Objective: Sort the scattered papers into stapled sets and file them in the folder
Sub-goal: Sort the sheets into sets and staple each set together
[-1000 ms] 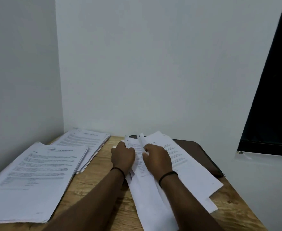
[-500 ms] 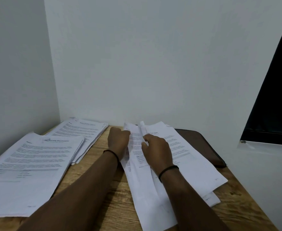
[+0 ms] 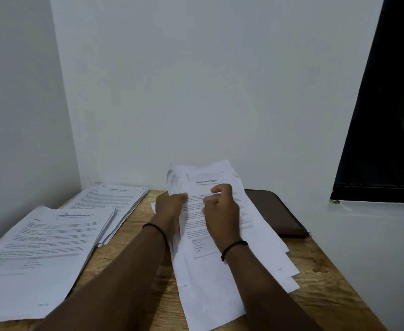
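Folder [image 3: 277,213] half under loose papers [image 3: 220,271], body text blurred — near stack [image 3: 29,259] cut off at left edge

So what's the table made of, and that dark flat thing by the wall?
The table looks like wood with a matte finish: tan, with grain lines and dark knots. The dark flat case looks like brown leather or imitation leather, smooth with a slight sheen and rounded corners; which one, I cannot tell.

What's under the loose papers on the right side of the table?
The loose papers overlap the left edge of a brown folder and rest on the wooden table. Anything else beneath them is covered.
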